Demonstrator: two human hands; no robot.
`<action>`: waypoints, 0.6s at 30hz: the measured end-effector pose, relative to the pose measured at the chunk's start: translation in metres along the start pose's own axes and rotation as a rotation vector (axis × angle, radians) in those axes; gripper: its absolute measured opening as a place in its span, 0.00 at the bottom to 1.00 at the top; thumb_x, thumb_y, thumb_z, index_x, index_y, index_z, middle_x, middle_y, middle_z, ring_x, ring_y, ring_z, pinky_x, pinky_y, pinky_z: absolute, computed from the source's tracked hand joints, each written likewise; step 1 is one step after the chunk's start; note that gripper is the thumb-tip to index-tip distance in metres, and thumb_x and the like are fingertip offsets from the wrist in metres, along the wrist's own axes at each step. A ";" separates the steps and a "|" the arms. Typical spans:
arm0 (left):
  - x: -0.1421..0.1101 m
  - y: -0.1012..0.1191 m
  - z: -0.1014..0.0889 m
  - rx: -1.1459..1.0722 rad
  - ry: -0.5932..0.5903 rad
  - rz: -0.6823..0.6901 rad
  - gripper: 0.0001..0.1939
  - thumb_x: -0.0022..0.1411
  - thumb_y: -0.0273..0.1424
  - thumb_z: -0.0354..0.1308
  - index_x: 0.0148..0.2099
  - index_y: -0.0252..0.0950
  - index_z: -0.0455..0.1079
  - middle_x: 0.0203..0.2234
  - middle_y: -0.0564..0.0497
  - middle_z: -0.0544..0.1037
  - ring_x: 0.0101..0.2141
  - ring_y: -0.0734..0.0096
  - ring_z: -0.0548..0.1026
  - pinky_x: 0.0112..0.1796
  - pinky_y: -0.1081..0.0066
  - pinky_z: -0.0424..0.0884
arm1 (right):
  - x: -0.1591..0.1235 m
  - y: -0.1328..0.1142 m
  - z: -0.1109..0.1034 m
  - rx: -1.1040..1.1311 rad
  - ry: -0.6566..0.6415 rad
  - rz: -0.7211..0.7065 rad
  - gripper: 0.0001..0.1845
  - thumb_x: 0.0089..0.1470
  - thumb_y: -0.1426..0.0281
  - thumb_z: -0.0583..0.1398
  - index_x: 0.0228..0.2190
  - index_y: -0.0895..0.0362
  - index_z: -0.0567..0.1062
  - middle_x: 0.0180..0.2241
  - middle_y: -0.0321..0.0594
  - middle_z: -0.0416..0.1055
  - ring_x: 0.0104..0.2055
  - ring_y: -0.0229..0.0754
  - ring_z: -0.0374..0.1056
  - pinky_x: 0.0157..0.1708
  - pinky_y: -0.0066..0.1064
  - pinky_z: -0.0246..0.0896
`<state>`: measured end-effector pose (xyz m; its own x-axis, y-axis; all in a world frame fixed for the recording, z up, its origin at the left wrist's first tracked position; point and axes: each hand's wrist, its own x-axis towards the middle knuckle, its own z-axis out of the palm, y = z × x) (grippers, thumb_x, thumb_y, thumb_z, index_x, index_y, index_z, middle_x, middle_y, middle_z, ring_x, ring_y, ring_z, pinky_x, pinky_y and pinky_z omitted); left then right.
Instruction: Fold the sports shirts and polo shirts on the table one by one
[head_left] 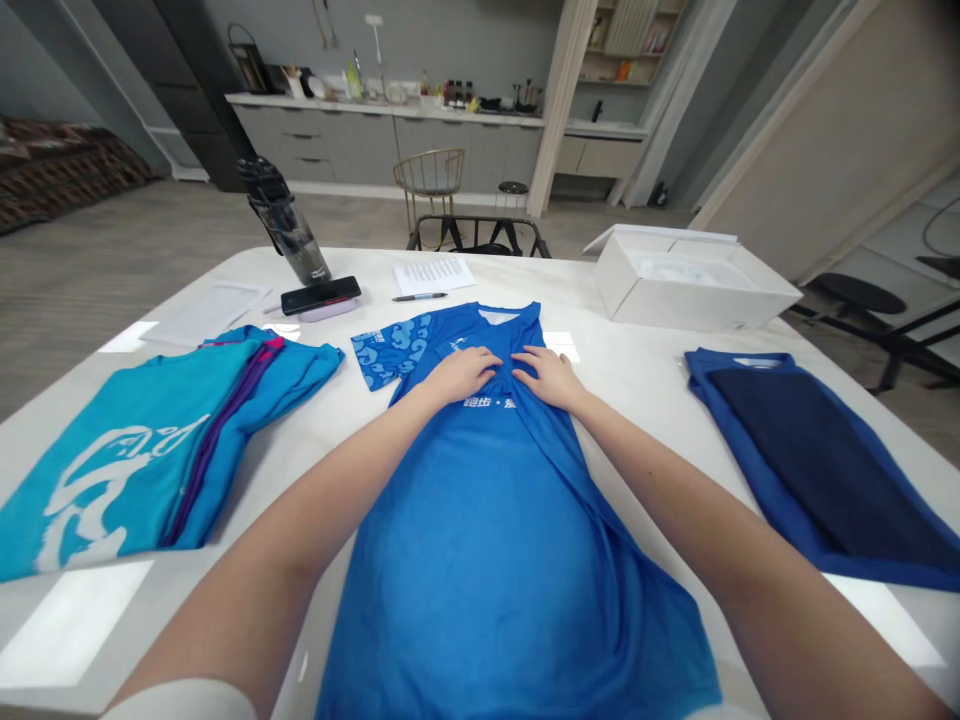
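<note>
A blue T-shirt (pixel 480 560) lies on the table in front of me with its collar at the far end. Its left sleeve, with a lighter wave pattern, is spread out, while the right side is folded inward and that sleeve is hidden. White lettering shows across the chest, partly covered. My left hand (pixel 466 375) rests on the chest just below the collar, fingers apart. On the folded right edge lies my right hand (pixel 551 378), its fingers also apart and pointing toward the left hand. Both hands touch the fabric.
Folded teal, purple and blue shirts (pixel 150 440) lie at left, with folded navy and blue clothes (pixel 817 450) at right. A white open box (pixel 690 280), a pen (pixel 420 297), a paper (pixel 435 274), a phone (pixel 321 295) and a vacuum cleaner (pixel 289 225) are farther back.
</note>
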<state>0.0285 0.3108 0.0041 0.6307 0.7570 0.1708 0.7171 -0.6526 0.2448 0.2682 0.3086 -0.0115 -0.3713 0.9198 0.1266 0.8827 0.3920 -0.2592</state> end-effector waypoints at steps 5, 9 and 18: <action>-0.015 0.044 0.008 -0.016 -0.086 0.108 0.19 0.73 0.32 0.48 0.60 0.43 0.72 0.55 0.47 0.75 0.54 0.64 0.73 0.53 0.66 0.66 | -0.061 -0.023 -0.007 0.015 0.018 -0.053 0.19 0.67 0.58 0.56 0.52 0.50 0.79 0.58 0.47 0.71 0.60 0.52 0.63 0.58 0.48 0.56; -0.033 0.075 0.012 0.053 -0.058 0.137 0.18 0.72 0.30 0.48 0.57 0.42 0.73 0.55 0.46 0.75 0.55 0.62 0.70 0.55 0.61 0.63 | -0.113 -0.034 -0.019 0.033 0.055 0.002 0.16 0.66 0.60 0.58 0.49 0.51 0.81 0.51 0.47 0.74 0.55 0.52 0.66 0.54 0.44 0.59; -0.050 0.127 0.016 0.133 -0.075 0.288 0.17 0.73 0.31 0.46 0.54 0.40 0.75 0.50 0.44 0.75 0.50 0.59 0.70 0.49 0.62 0.64 | -0.243 -0.034 -0.051 0.140 -0.074 0.070 0.14 0.62 0.61 0.63 0.45 0.54 0.81 0.38 0.41 0.76 0.40 0.44 0.73 0.43 0.33 0.63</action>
<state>0.0930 0.1894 0.0110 0.8297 0.5396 0.1428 0.5354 -0.8417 0.0693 0.3430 0.0711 0.0154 -0.3352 0.9415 0.0344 0.8603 0.3208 -0.3962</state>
